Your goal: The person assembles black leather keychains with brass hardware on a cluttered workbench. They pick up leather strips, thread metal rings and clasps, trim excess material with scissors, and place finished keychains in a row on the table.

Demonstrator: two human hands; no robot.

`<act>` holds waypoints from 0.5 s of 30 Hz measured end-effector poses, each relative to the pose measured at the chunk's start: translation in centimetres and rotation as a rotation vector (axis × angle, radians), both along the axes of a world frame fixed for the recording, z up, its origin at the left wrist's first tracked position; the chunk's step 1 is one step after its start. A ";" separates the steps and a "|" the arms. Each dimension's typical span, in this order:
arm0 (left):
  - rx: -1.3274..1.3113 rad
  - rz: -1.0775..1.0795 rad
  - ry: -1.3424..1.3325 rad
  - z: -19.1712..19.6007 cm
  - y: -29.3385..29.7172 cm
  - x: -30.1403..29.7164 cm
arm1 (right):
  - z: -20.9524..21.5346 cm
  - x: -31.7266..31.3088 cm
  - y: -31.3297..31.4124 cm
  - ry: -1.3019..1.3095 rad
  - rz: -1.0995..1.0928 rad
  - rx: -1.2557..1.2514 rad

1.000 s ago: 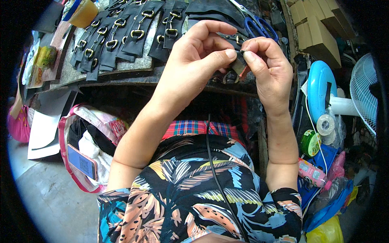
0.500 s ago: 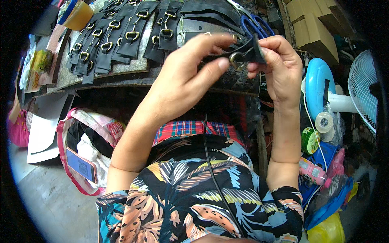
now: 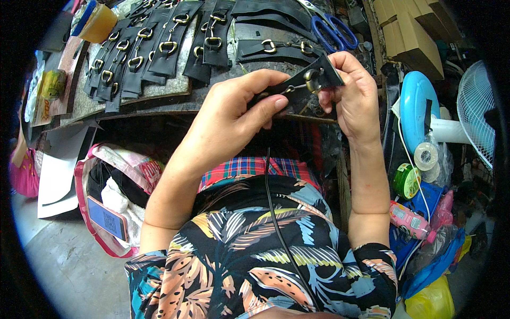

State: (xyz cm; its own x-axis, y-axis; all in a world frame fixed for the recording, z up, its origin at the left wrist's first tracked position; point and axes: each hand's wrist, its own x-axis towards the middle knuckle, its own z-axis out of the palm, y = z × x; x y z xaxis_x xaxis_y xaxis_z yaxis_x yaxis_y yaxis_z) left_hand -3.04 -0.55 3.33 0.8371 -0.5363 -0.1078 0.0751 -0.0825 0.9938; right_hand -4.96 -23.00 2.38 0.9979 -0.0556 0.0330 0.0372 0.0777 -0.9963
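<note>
Both hands hold one black leather strap (image 3: pixel 324 72) with a brass ring buckle at its middle, raised over the front edge of the worktable (image 3: pixel 175 98). My left hand (image 3: pixel 234 114) pinches the strap's left end between thumb and fingers. My right hand (image 3: pixel 356 93) grips the right end beside the buckle. On the table behind lie several finished black straps with brass buckles (image 3: pixel 159 48), laid in overlapping rows, and two more straps (image 3: pixel 279 49) just beyond my hands.
Blue-handled scissors (image 3: pixel 332 26) lie at the table's back right. A yellow jar (image 3: pixel 98 21) stands at the back left. Cardboard boxes (image 3: pixel 409 32), a blue and white fan (image 3: pixel 446 122) and tape rolls (image 3: pixel 417 167) crowd the right. A pink bag with a phone (image 3: pixel 109 218) sits lower left.
The strap has turned in my hands: a second ago it was hidden between my fingers, now it lies stretched out with its buckle showing. Both hands sit slightly lower in view.
</note>
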 end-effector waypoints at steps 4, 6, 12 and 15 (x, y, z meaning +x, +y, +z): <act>0.259 0.321 -1.009 0.7 0.1 0.8 | 0.5 -0.5 0.6 -0.049 -0.083 -0.149; 0.196 0.246 -1.052 1.4 0.0 0.6 | 0.6 -0.7 1.2 -0.185 -0.146 -0.358; 0.132 0.223 -0.485 0.7 -2.4 0.5 | 0.3 -0.5 2.3 -0.651 -0.175 -0.845; 0.021 0.170 -0.196 -0.1 -2.3 1.3 | -0.1 -0.3 2.1 -0.847 -0.101 -0.929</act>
